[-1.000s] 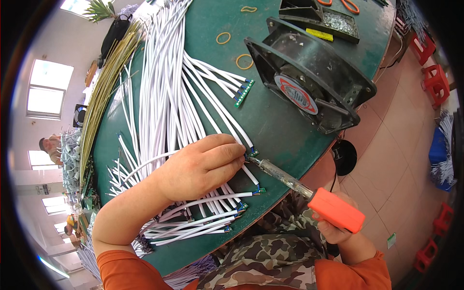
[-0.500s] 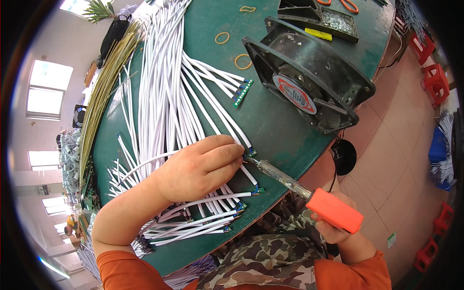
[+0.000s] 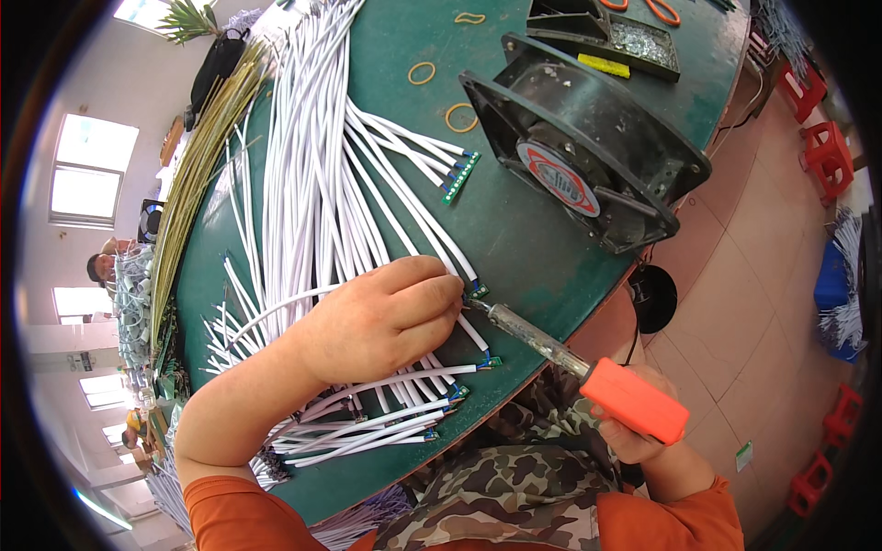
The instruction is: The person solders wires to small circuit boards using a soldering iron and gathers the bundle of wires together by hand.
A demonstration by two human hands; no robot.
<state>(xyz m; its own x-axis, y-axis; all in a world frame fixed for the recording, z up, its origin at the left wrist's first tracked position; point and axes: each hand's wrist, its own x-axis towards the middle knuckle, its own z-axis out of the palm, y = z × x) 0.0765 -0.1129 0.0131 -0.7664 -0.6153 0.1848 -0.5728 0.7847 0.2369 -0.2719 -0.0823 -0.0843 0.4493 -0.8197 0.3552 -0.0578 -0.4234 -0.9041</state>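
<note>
My right hand is closed round the orange handle of a soldering iron, whose metal barrel slants up and left. Its tip meets the fingertips of my left hand, close to a small green circuit board on a cable end. My left hand is closed in a pinch, and a white cable runs into it from the left; the pinched end is hidden behind the fingers. Many more white cables lie under and beyond this hand. Several end in small boards, and a green board strip joins a few.
A black fan stands on the green table at the right. Behind it are a black tray, a yellow sponge and orange-handled scissors. Rubber bands lie near the fan. Red stools stand on the floor.
My hands and the soldering iron hold almost the same place. In the far left background, a person's head has come into view beside the window.
</note>
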